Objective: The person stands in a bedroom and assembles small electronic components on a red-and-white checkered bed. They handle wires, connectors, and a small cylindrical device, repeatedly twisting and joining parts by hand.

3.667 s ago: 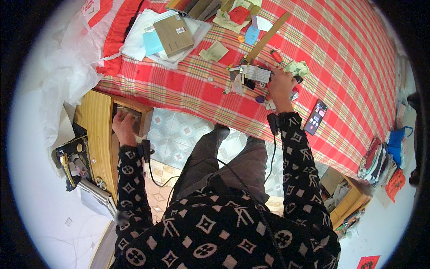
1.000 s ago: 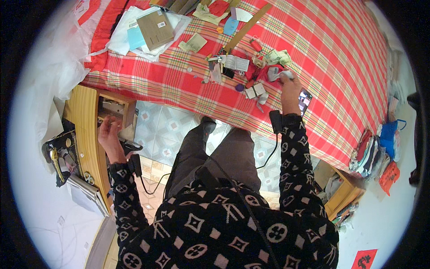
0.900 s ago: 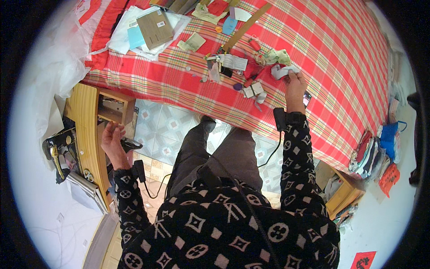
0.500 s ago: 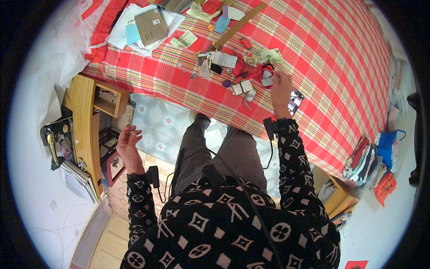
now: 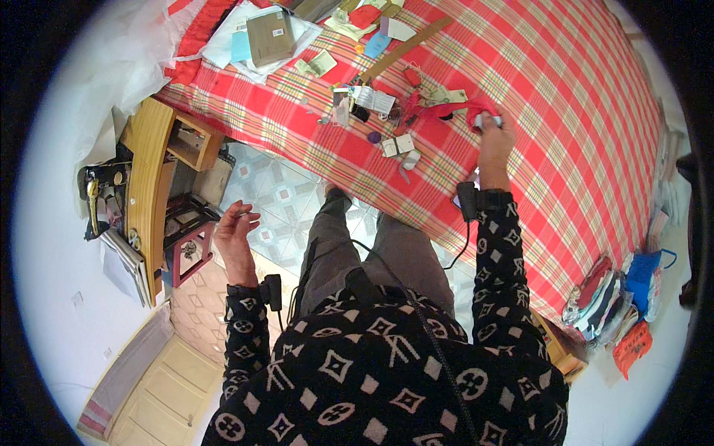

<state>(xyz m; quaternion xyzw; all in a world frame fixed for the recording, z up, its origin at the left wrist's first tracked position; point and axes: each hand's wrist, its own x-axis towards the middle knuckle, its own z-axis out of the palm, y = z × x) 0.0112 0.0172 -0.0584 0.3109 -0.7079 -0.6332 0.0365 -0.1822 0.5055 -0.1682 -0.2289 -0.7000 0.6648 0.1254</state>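
Observation:
My right hand (image 5: 497, 141) is closed over the bed, gripping one end of a red sheer cloth (image 5: 461, 110). A small grey-white piece shows at its fingertips, too little to name. The cloth stretches left across banknotes (image 5: 446, 96) and small odds and ends. My left hand (image 5: 235, 241) hangs above the floor beside the drawers, its fingers curled together; whatever is between them, if anything, is too small to make out. Near the bed's edge lie a white card with a dark band (image 5: 398, 146), a purple round thing (image 5: 374, 137) and a crumpled grey-white strip (image 5: 410, 160).
A red checked bedspread (image 5: 565, 178) covers the bed. On it lie a brown strap (image 5: 407, 49), a blue tag (image 5: 377, 44), a folded banknote (image 5: 317, 65) and a grey-brown booklet (image 5: 270, 39). A wooden cabinet with an open drawer (image 5: 195, 143) stands at left; folded clothes (image 5: 595, 301) at right.
My right hand has moved right and a little farther away, drawing the red cloth out with it. The phone beside my right wrist is now mostly hidden. My left hand stays curled, and the view has shifted.

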